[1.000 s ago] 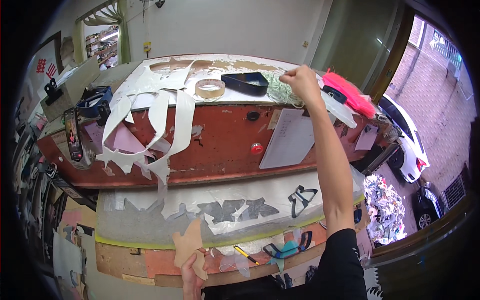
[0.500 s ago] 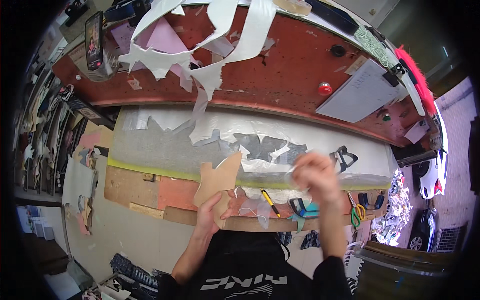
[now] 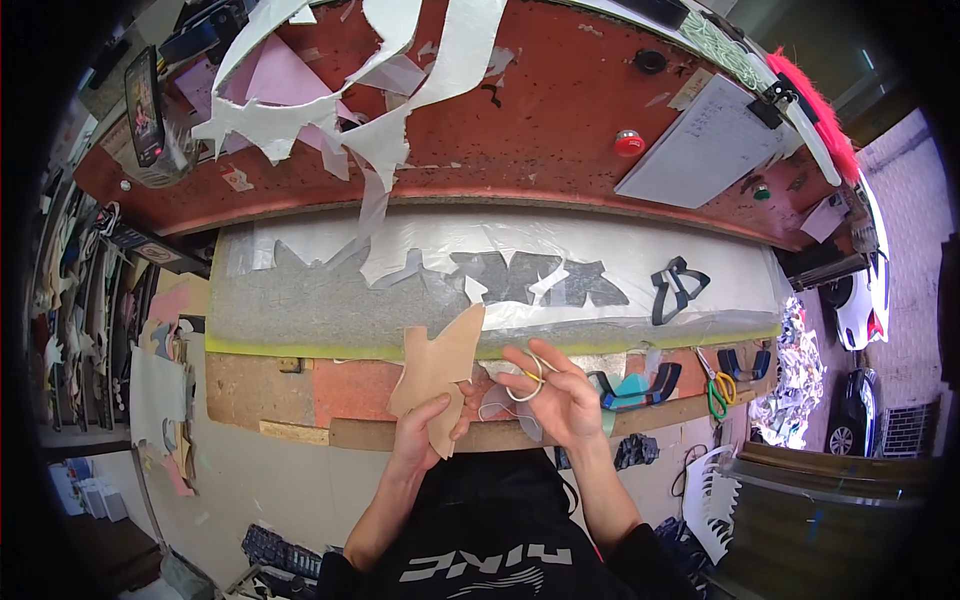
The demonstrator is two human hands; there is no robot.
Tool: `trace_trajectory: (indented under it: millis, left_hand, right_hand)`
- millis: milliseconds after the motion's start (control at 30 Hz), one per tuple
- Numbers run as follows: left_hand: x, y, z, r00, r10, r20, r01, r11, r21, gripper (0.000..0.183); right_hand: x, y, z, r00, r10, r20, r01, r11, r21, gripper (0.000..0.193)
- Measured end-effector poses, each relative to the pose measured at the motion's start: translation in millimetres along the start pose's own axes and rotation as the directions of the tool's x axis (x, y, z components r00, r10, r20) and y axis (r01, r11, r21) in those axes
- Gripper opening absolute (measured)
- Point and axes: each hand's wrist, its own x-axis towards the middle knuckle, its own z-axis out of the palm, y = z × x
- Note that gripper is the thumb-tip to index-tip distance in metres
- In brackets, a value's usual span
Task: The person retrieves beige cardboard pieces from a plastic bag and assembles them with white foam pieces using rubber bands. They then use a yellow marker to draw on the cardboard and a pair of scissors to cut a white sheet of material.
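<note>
My left hand (image 3: 432, 425) grips a stack of thin tan cut-out pieces (image 3: 437, 358) by the lower end, thumb on top. The pieces stand upright, with a long point at the upper right and a squared tab at the upper left. To the right, my right hand (image 3: 560, 395) is raised palm up with its fingers apart. A pale rubber band (image 3: 538, 385) loops around those fingers. Behind the pieces lies a white sheet (image 3: 620, 235) with several shaped holes cut through it. A black cutting die (image 3: 680, 288) rests on the sheet's right part.
A red press beam (image 3: 530, 130) spans the far side, with white scraps (image 3: 370, 105) hanging over it and a red button (image 3: 629, 143). Scissors (image 3: 718, 385) and black cutting dies (image 3: 645, 388) lie at the right front edge. A phone (image 3: 145, 105) stands far left.
My right hand has come back from over the sheet toward the pieces, and the band is now looped on its spread fingers. My left hand keeps its grip. The view has shifted slightly.
</note>
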Motion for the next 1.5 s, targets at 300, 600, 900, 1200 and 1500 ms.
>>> trace_trajectory:
  millis: [300, 600, 900, 1200, 1500]
  left_hand:
    - [-6.5, 2.7, -14.3, 0.998, -0.039, 0.045, 0.038, 0.999, 0.029, 0.032]
    - [-13.8, -0.2, 4.8, 0.992, -0.124, 0.029, 0.116, 0.971, 0.209, 0.029]
    - [-18.3, 41.9, 4.3, 0.737, -0.665, 0.123, 0.295, 0.48, 0.826, 0.039]
    - [-23.1, 26.1, 27.2, 0.561, -0.645, 0.519, -0.227, 0.483, 0.846, 0.043]
    - [-21.5, 57.0, -6.7, 0.965, -0.262, 0.003, 0.261, 0.959, -0.114, 0.064]
  right_hand:
    - [5.9, 44.6, 9.8, 0.92, -0.036, -0.39, -0.132, 0.909, -0.395, 0.048]
    - [11.5, 66.4, 0.3, 0.938, 0.075, -0.338, -0.143, 0.973, -0.181, 0.079]
    - [36.8, -21.0, 39.3, 0.972, 0.109, 0.206, 0.161, 0.329, -0.93, 0.075]
    - [99.2, 36.8, 52.3, 0.624, 0.775, 0.106, 0.149, 0.015, -0.989, 0.068]
    - [6.6, -24.4, -5.2, 0.953, 0.302, 0.008, -0.12, 0.401, -0.908, 0.039]
